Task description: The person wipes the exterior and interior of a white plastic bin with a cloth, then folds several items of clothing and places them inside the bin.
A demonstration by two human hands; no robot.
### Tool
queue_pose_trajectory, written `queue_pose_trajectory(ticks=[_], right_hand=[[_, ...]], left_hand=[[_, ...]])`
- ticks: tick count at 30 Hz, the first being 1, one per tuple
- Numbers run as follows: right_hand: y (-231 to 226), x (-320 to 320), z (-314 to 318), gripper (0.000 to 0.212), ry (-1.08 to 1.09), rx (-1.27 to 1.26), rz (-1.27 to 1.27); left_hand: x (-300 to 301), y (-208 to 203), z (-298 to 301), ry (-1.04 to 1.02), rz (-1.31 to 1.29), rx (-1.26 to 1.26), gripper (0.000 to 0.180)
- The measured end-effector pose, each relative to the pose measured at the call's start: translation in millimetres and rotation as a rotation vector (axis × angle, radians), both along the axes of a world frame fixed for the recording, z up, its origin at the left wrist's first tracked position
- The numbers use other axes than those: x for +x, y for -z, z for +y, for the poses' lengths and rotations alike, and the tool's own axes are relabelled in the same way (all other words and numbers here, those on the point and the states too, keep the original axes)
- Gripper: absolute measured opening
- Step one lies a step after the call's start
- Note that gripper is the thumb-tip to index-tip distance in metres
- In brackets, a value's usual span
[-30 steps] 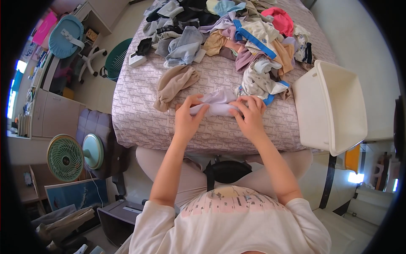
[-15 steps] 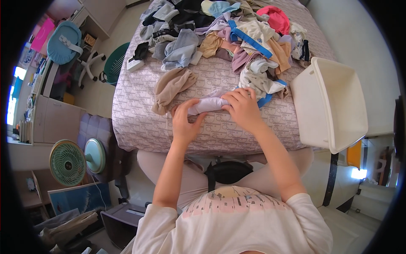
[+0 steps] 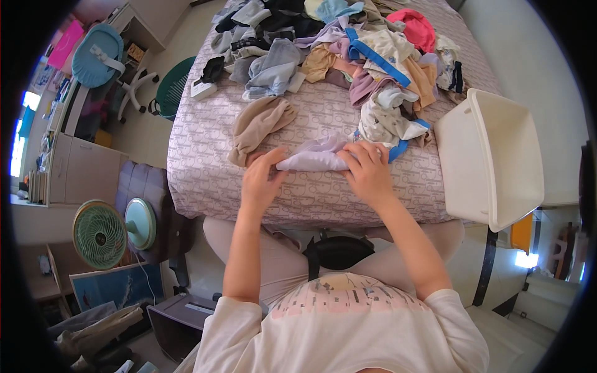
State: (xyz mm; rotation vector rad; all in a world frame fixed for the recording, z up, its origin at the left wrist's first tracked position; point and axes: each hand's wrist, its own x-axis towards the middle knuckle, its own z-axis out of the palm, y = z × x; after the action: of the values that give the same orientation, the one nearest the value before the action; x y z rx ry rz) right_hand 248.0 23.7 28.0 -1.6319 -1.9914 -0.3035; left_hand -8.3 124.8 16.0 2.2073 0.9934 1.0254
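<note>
While the right grip (image 3: 371, 171) pinches the right end of a lilac folded fabric piece (image 3: 314, 161), the left grip (image 3: 261, 177) spans its left end, closure unclear | piece: over pink-grey patterned bedspread (image 3: 323, 205) | step: apparently folding | next move calls for: even tension between ends | beyond-left of piece: beige crumpled fabric bundle (image 3: 261, 126)

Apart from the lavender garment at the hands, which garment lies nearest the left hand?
The tan garment, just beyond the left hand; the heaped clothes all lie farther off.
</note>
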Motion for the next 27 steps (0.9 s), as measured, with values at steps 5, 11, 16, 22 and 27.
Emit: queue_pose_trajectory(ticks=[5, 11, 16, 22, 27], right_hand=[[23, -12, -20, 0.047, 0.087, 0.048, 0.03], [26, -17, -23, 0.052, 0.144, 0.136, 0.052], [14, -10, -22, 0.047, 0.102, -0.003, -0.012], [-4, 5, 0, 0.043, 0.082, -0.207, 0.207], [-10, -5, 27, 0.043, 0.15, -0.198, 0.42]], left_hand=[[-13, -2, -4, -0.049, 0.049, 0.099, 0.06], [30, -22, -36, 0.001, -0.102, -0.006, 0.078], [22, -17, -17, 0.074, 0.088, 0.046, 0.066], [43, -35, -10, -0.043, -0.129, -0.666, 0.052], [49, -21, 3, -0.179, -0.024, -0.07, 0.061]])
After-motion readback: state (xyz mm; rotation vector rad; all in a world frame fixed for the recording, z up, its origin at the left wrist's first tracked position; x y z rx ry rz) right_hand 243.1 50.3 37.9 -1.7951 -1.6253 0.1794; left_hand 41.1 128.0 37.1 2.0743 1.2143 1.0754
